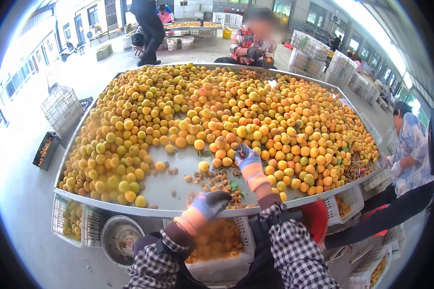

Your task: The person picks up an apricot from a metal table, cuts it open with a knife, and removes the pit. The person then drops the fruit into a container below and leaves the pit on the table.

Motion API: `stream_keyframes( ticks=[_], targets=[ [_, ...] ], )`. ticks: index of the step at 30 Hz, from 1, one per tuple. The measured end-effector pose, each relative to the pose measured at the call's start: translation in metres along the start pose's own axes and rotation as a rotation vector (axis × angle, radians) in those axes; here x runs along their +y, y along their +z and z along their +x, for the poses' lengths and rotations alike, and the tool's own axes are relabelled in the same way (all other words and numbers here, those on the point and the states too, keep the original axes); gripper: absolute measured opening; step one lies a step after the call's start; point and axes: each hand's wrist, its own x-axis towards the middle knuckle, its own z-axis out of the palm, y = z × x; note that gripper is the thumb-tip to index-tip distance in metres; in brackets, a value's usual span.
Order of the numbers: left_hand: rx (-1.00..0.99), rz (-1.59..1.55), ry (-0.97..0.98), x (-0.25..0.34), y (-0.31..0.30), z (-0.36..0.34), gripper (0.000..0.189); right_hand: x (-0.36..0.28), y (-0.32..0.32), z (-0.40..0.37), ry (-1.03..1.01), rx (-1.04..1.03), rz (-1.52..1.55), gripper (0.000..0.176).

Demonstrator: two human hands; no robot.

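Note:
My left hand (208, 207), in a purple and orange glove with dark fingertips, hovers at the table's near edge, above a white crate (250, 243) of split apricots (217, 238). Its fingers are curled together, and what they hold, if anything, is hidden. Farther in, my right hand (248, 163), gloved alike, reaches to the front of the heap of apricots (193, 103). A thin dark tool (237, 140) sticks up from its closed fingers, which are right beside a few whole apricots (220, 142). Brown apricot stones (212, 185) lie scattered between the hands, with a green leaf (234, 185).
The metal table (171, 197) has a raised rim. Below it stand a metal basin (122, 238), a crate of apricots (72, 219) and a red tub (316, 219). One person (248, 48) sits across the table, another (412, 149) at the right. Stacked crates (308, 53) stand behind.

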Motion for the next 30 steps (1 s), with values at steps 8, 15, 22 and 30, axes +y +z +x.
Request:
stream_keyframes(
  ticks=[8,15,22,30],
  targets=[
    [0.007,0.056,-0.034,-0.012,-0.005,0.0,0.025,-0.026,0.036,0.096,-0.174,-0.313,-0.66,0.037],
    [0.018,0.065,-0.041,-0.014,-0.009,0.008,0.023,-0.011,0.054,0.114,-0.122,-0.515,-0.728,0.05],
    [0.01,0.107,0.021,-0.011,-0.01,0.007,0.024,-0.02,0.022,0.064,-0.192,-0.764,-0.841,0.045],
    [0.001,-0.037,0.051,-0.012,-0.01,0.007,0.025,-0.053,0.007,0.097,-0.107,-0.865,-0.854,0.051]
  ],
)
